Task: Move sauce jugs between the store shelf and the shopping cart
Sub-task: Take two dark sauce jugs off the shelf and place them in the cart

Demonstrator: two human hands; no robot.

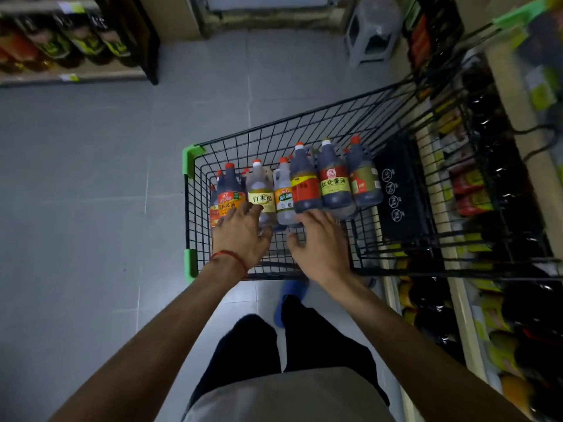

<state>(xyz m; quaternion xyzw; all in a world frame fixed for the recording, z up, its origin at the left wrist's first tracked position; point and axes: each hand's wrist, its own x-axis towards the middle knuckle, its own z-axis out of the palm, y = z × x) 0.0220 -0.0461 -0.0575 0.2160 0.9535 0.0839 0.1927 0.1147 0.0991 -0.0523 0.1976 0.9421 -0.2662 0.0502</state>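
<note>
A black wire shopping cart [195, 214] with green corner guards holds several sauce jugs with red caps. On the left stand a dark soy sauce jug [231, 190] and a clear vinegar jug [259, 190]. To the right stand a pale vinegar jug [283, 196] and dark jugs [335, 181]. My left hand [243, 236], a red string on its wrist, reaches into the cart with spread fingers touching the base of the left jugs. My right hand [320, 242] reaches in beside it, fingers relaxed just below the middle jugs, holding nothing.
The store shelf [469, 318] with dark bottles and yellow tags runs along the right, close against the cart. Another shelf [73, 71] of bottles stands at the far left. A grey plastic stool [371, 32] sits ahead on the tiled floor [76, 193].
</note>
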